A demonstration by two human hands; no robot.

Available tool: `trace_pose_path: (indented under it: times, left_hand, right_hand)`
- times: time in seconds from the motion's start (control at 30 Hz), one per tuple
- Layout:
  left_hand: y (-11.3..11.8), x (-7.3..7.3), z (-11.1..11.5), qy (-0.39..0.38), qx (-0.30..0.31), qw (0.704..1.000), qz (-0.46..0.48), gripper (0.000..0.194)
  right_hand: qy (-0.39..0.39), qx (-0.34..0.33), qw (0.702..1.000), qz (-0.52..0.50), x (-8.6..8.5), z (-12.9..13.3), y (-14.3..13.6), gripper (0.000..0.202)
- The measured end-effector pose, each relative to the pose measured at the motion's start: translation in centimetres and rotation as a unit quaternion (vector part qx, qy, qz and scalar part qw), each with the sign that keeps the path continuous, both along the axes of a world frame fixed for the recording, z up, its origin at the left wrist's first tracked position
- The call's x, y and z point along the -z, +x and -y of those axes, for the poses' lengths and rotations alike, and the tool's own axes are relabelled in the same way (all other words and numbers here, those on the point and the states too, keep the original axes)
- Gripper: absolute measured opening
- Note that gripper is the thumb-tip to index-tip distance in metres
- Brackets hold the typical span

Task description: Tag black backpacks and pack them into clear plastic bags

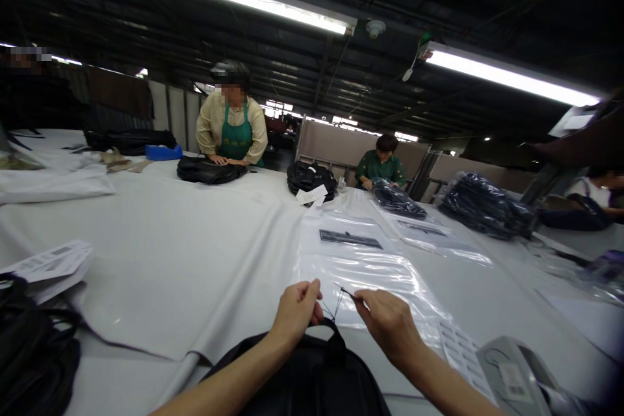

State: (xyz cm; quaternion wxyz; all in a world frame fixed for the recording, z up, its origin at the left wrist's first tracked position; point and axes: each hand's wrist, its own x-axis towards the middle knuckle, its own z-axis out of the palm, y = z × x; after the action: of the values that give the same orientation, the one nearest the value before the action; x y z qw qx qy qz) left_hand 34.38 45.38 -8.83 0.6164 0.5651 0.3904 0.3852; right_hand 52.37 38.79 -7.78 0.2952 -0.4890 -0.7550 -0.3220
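A black backpack (pixel 312 380) lies directly in front of me, its top handle (pixel 335 338) pointing away. Thin dark string (pixel 337 305) is looped at the handle. Just above and left of the handle is my left hand (pixel 296 309), closed with thumb and forefinger together; what they pinch is too small to make out. My right hand (pixel 387 320), on the other side, pinches a small dark tag (pixel 351 295) attached to the string. Both forearms reach over the backpack.
Clear plastic bags (pixel 361 266) lie beyond my hands. A label sheet (pixel 463 354) and a grey device (pixel 511 370) sit at right. Black bags (pixel 34 351) and white papers (pixel 56 263) are at left. Two people (pixel 236 123) work across the table (pixel 160 240).
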Motion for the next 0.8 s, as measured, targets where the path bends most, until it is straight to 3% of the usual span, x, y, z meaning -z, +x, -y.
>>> trace_pose_path:
  times: [0.07,0.13,0.2,0.27,0.37,0.43,0.5,0.57,0.6,0.63,0.7,0.73,0.8]
  left_hand:
    - [-0.2,-0.5,1.7,-0.058,0.087,0.994,0.026,0.048]
    - [-0.5,-0.8,3.2,-0.122,0.152,0.977,0.090,0.044]
    - [-1.0,-0.7,3.9,-0.152,0.146,0.969,0.125,0.036]
    - [-1.8,-0.3,3.9,-0.143,0.112,0.978,0.099,0.044]
    - [-3.1,0.1,3.3,-0.113,0.145,0.981,0.059,0.070]
    - [-3.6,0.1,3.0,-0.105,0.195,0.973,0.064,0.081]
    - [-3.8,-0.1,2.9,-0.095,0.224,0.968,0.067,0.089]
    - [-4.2,-0.4,3.1,-0.072,0.230,0.970,0.035,0.093]
    - [-4.6,-0.6,3.3,-0.040,0.212,0.977,-0.004,0.089]
    - [-5.2,-0.8,3.6,0.014,0.177,0.983,-0.055,0.079]
    - [-6.7,-1.1,4.5,0.187,0.124,0.961,-0.164,0.043]
    - [-7.6,-1.1,5.1,0.290,0.135,0.924,-0.211,0.026]
    - [-9.1,-0.6,6.2,0.469,0.228,0.807,-0.276,0.013]
  right_hand:
    - [0.039,-0.006,0.999,0.033,0.6,1.5,-1.4,0.015]
    - [0.025,-0.019,0.998,0.051,1.3,3.3,-3.1,0.018]
    - [-0.021,-0.070,0.997,0.039,1.6,4.9,-4.6,0.022]
    - [-0.091,-0.099,0.990,-0.040,1.3,5.9,-5.1,0.023]
    - [-0.183,-0.009,0.949,-0.258,-0.2,6.0,-4.3,0.031]
    - [-0.306,0.031,0.870,-0.385,-1.2,5.4,-3.7,0.040]
    - [-0.474,-0.030,0.743,-0.471,-1.8,5.0,-3.7,0.042]
    - [-0.580,-0.107,0.622,-0.515,-1.8,5.0,-4.3,0.034]
    - [-0.599,-0.119,0.591,-0.527,-1.6,5.2,-4.6,0.029]
    - [-0.601,-0.111,0.582,-0.536,-1.4,5.4,-4.8,0.024]
    - [-0.585,-0.056,0.599,-0.544,-0.7,5.9,-5.0,0.019]
    - [-0.576,-0.027,0.608,-0.545,-0.4,6.1,-5.0,0.018]
    - [-0.568,0.015,0.617,-0.544,0.3,6.3,-5.0,0.014]
